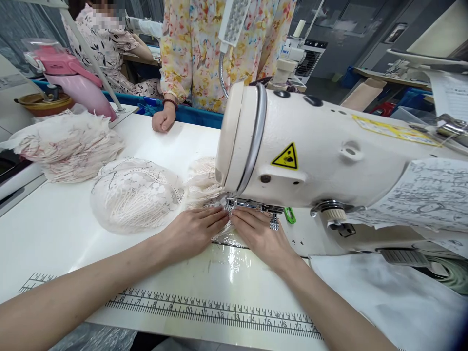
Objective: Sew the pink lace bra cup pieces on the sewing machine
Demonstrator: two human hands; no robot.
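Note:
My left hand [197, 226] lies with fingers stretched out on pale lace fabric [204, 187], just left of the presser foot of a cream sewing machine [310, 151]. From the other side, my right hand [258, 231] rests with straight fingers by the same foot, partly under its metal attachment [252, 204]. Both sets of fingertips nearly meet at the fabric edge under the machine head, where the needle point is hidden. Joined or touching on the left is a rounded lace piece [137, 195] with dark loose threads.
A stack of gathered fabric [73, 144] and a pink bottle [69, 78] stand at the left. A person's fist [164, 117] rests on the table's far edge. A printed ruler [219, 312] runs along the front; white cloth [383, 292] lies at the right.

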